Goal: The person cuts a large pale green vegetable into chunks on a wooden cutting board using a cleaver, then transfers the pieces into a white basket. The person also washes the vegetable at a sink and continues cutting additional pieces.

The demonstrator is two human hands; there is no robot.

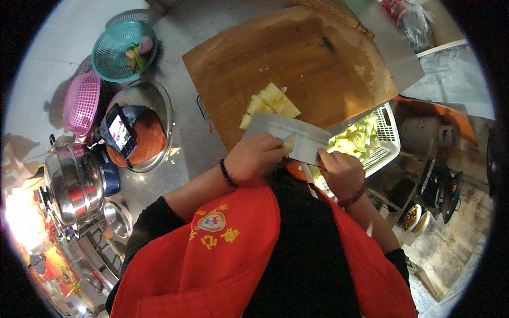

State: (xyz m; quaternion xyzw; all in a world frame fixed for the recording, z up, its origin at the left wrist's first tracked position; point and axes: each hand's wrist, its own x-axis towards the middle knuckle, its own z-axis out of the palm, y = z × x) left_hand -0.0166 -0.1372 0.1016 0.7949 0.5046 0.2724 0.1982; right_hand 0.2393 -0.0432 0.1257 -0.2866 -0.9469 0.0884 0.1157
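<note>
Working from the head view, only view here: my right grip [342,172] is closed around the handle end of a cleaver [278,127]; the handle itself is hidden in my fist. Blade extends toward my left, over the near edge of the wooden board [297,58]. My left grip [255,156] has curled fingers at the blade's near side, a pale piece [289,142] by the fingertips. Can't tell if I'm pinching that piece, the blade, or neither.

Yellow slabs [275,100] lie on the board just beyond the blade, overlapping. White basket [389,132] sits beside the board on my right, pale green cut pieces [356,140] inside. Board rests on the grey table [183,53]. Left of it: teal basket [113,55], pink basket [80,103], phone [121,132] with lit screen, tilted.
</note>
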